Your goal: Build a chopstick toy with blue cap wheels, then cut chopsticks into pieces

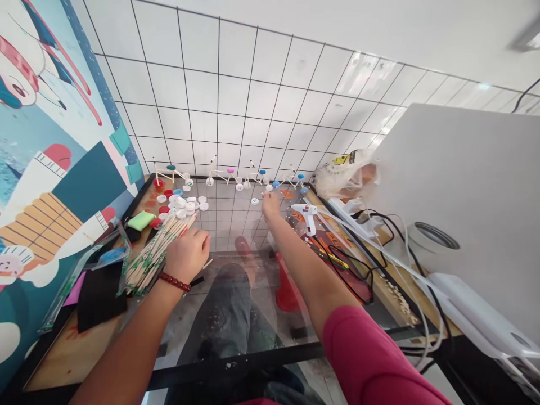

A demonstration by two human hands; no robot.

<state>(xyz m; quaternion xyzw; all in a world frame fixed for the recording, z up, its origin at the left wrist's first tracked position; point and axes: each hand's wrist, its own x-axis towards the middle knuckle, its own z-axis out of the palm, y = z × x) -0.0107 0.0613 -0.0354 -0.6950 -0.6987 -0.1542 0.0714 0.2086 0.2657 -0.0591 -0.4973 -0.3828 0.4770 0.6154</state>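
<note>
We note the bundle of wooden sticks (155, 252) lying on the glass surface (223, 219), touching the outer side of our left hand (188, 256). That hand is curled, knuckles up, at the bundle's near end. One thin stick shows just under its fingers, but we cannot tell if it is gripped.

Our right hand (270, 205) is stretched well ahead of the left, fingers drawn together. Whether it holds anything is too small to tell. A white cap (255, 201) lies just to its inner side and a white glue gun (306, 214) just to its outer side.

Loose bottle caps (182, 206) sit ahead of the left hand. Small stick bicycles (225, 174) stand in a row beyond both hands, by the tiled wall.
</note>
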